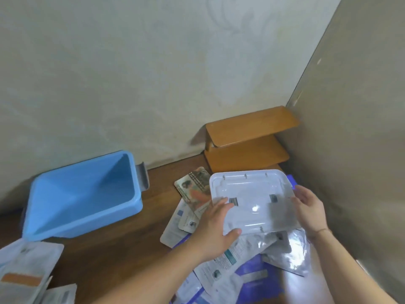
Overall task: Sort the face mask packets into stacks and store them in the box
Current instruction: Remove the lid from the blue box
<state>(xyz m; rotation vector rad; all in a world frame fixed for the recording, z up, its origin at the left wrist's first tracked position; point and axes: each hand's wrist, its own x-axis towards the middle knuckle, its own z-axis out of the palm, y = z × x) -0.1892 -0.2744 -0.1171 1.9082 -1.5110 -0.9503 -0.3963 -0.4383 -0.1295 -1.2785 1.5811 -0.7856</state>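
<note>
While both hands hold a lid (pixel 249 200) over scattered packets (pixel 232 257), a blue box (pixel 83 194) sits apart on the wood table (pixel 122 260).
Left hand (pixel 215 229) and right hand (pixel 308 207) curl round the glossy white plastic lid's edges; pale patterned walls meet at a corner shelf (pixel 247 139).

Two bare forearms enter from the lower edge, one from about 6 o'clock and one from about 5 o'clock, with no sleeve showing on either. The left hand (pixel 215 227) is bare, with no ring, watch or glove; its fingers (pixel 221 204) have short, unpainted nails. The right hand (pixel 311 210) is bare too, and a thin string-like band circles its wrist, at the 5 o'clock side of the hand. The band's colour is hard to tell in the blur. The right forearm is brightly lit and washed out near the frame's edge.
</note>
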